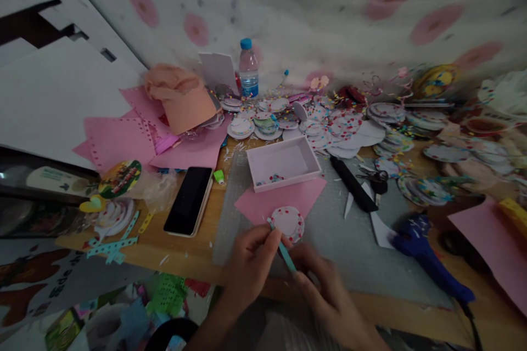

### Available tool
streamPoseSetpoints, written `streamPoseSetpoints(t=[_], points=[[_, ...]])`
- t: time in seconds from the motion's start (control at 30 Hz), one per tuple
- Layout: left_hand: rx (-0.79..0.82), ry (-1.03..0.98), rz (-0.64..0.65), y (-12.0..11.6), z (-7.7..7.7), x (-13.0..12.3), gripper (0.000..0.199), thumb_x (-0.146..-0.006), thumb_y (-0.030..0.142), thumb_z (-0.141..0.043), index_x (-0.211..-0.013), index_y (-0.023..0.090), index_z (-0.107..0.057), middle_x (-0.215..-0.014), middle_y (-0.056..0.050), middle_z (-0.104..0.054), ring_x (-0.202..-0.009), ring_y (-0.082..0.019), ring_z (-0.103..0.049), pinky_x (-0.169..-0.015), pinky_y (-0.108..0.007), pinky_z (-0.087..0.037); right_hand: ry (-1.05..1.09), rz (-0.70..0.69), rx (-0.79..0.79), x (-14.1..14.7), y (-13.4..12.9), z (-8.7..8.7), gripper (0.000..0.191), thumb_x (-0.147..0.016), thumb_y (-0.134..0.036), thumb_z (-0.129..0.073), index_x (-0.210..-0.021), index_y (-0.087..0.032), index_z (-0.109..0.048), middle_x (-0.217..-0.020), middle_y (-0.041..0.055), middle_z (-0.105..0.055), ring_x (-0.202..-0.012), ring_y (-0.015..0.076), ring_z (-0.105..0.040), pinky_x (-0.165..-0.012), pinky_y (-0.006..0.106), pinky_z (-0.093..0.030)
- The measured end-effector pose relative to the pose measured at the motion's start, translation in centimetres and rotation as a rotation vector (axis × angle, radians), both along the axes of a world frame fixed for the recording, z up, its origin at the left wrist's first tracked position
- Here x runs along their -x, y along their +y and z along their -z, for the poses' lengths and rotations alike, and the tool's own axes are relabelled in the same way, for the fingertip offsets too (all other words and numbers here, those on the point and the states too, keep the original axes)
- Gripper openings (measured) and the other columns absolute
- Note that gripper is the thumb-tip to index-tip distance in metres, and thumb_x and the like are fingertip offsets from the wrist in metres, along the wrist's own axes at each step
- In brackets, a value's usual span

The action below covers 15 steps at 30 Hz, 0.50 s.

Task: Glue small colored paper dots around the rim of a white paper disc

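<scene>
At the far left of my feed, a small stack of discs (117, 220) sits beside turquoise pieces (112, 248) on the tabletop (187, 255) — unused stock, I'd judge. Past the phone (188, 200), the left hand (252, 259) has its fingers pinched near the upper end of a teal strip (287, 258). That end is at the near-left edge of a white disc (289, 222) lying on a pink sheet (257, 201); whether they touch, I can't tell. Red dots ring the disc, so I'd count that part done, but I see no teal fixed to it. The right hand's (321, 277) fingers grip the strip's lower end. Farther right, piles of decorated discs (343, 125) suggest much is finished — how much remains I can't tell — and a blue glue gun (430, 263) lies unheld.
</scene>
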<state>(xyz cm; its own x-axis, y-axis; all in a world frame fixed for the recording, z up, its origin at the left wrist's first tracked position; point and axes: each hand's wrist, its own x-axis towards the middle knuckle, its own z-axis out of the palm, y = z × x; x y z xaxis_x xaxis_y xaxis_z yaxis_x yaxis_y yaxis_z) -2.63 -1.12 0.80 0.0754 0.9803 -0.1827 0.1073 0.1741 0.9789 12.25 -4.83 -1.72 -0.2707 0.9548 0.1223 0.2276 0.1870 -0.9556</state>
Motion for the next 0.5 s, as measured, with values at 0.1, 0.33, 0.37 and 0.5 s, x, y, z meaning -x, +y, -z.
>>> streamPoseSetpoints(t=[0.1,0.33,0.37,0.5], points=[[-0.007,0.006,0.027,-0.1,0.1,0.0,0.034,-0.088,0.036,-0.051,-0.065,0.018,-0.069,-0.062,-0.002,-0.064,-0.061,-0.014,-0.057,-0.059,-0.024,-0.042,0.092,-0.065,0.202,0.8,-0.3,-0.2,0.04,-0.095,-0.035,-0.038,-0.059,-0.019,-0.049,-0.05,-0.003,-0.045,-0.046,0.0095,-0.044,-0.044,0.019,-0.036],[-0.107,0.114,0.128,-0.5,0.4,0.3,0.033,-0.089,0.033,-0.049,-0.067,0.018,-0.069,-0.063,-0.003,-0.063,-0.061,-0.015,-0.056,-0.061,-0.024,-0.041,0.218,0.061,0.266,2.7,-0.6,0.1,0.053,-0.094,-0.046,-0.037,-0.049,-0.019,-0.04,-0.043,-0.0046,-0.034,-0.04,0.0078,-0.032,-0.039,0.02,-0.028],[-0.112,0.123,0.117,-0.5,0.5,0.4,0.034,-0.089,0.033,-0.049,-0.066,0.017,-0.068,-0.062,-0.003,-0.063,-0.06,-0.015,-0.056,-0.06,-0.024,-0.041,0.184,0.031,0.255,2.6,-0.5,0.1,0.051,-0.094,-0.045,-0.037,-0.05,-0.019,-0.042,-0.044,-0.0043,-0.037,-0.041,0.0082,-0.035,-0.039,0.02,-0.03],[-0.094,0.163,0.098,-0.1,1.3,1.5,0.036,-0.09,0.034,-0.048,-0.062,0.017,-0.063,-0.058,-0.001,-0.057,-0.057,-0.013,-0.051,-0.057,-0.023,-0.038,-0.112,-0.057,0.135,-0.7,0.8,-0.1,0.032,-0.093,-0.033,-0.043,-0.067,-0.02,-0.056,-0.058,-0.0022,-0.055,-0.053,0.0116,-0.05,-0.049,0.021,-0.041]])
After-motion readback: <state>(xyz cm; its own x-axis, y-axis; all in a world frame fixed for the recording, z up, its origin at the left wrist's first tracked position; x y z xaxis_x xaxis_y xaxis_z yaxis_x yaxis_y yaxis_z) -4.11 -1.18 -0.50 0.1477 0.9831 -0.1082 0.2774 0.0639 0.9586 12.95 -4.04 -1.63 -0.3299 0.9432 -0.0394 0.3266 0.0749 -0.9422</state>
